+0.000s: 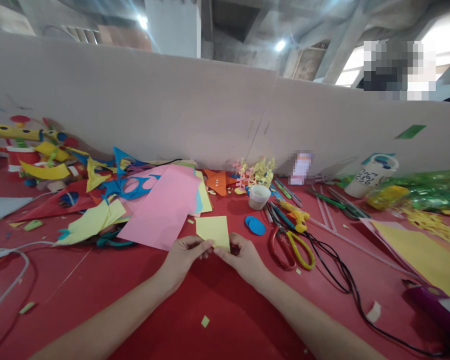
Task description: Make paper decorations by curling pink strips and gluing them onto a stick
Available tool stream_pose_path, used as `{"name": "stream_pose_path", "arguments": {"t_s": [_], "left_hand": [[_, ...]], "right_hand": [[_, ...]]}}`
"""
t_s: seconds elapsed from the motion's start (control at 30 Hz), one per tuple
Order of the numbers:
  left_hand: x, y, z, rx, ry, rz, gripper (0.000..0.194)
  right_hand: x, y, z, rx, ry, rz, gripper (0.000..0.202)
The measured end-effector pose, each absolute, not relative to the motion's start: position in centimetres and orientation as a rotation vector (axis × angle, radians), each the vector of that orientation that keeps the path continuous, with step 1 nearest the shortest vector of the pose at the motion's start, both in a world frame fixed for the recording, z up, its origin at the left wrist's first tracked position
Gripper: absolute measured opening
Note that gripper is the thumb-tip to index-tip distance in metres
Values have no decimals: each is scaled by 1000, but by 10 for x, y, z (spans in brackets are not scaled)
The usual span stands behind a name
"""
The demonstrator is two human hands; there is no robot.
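Note:
A small pale yellow sheet of paper (213, 229) is held between my two hands above the red table. My left hand (189, 255) pinches its lower left edge, thumb on top. On the lower right edge, my right hand (243, 255) pinches the same sheet, its thumb close to the left one. The fingers under the paper are partly hidden. Just beyond the left hand lies a large pink sheet (165, 205). Two blue paper discs (255, 225) lie to the right of the yellow sheet, near red-and-yellow-handled scissors (292, 250).
A white cup (259, 196) stands behind the discs. Black cable (345, 280) runs along the right toward a purple glue gun (431, 302). Coloured paper scraps (92, 220) pile up at left, with a white cord (22, 265). A pale partition (172, 105) borders the table's back.

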State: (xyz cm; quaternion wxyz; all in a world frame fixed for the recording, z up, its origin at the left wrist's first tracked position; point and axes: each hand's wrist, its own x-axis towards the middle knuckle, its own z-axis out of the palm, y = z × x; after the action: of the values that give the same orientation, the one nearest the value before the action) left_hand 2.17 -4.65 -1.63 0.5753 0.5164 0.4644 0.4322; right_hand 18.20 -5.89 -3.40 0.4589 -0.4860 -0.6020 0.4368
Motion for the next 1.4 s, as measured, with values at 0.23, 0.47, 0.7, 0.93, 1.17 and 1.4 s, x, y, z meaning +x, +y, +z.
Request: {"name": "stream_pose_path", "arguments": {"t_s": [0.23, 0.47, 0.7, 0.93, 1.17, 1.4], "left_hand": [[24, -48, -12, 1228, 1101, 987, 25], [24, -48, -12, 1289, 1094, 986, 25], [20, -47, -16, 1277, 1024, 954, 18], [22, -47, -15, 1244, 1044, 956, 22], [23, -48, -16, 1266, 1090, 963, 22], [24, -48, -15, 1292, 1092, 972, 24]], "right_hand": [[180, -62, -28, -1151, -1499, 1115, 27], [180, -63, -22, -985, -1503, 1229, 24], [183, -62, -27, -957, -1462, 1302, 27], [180, -62, -29, -990, -1488, 1252, 23], [177, -65, -26, -1040, -1481, 1242, 20], [180, -64, -29, -1035, -1562, 1187, 19]]}}
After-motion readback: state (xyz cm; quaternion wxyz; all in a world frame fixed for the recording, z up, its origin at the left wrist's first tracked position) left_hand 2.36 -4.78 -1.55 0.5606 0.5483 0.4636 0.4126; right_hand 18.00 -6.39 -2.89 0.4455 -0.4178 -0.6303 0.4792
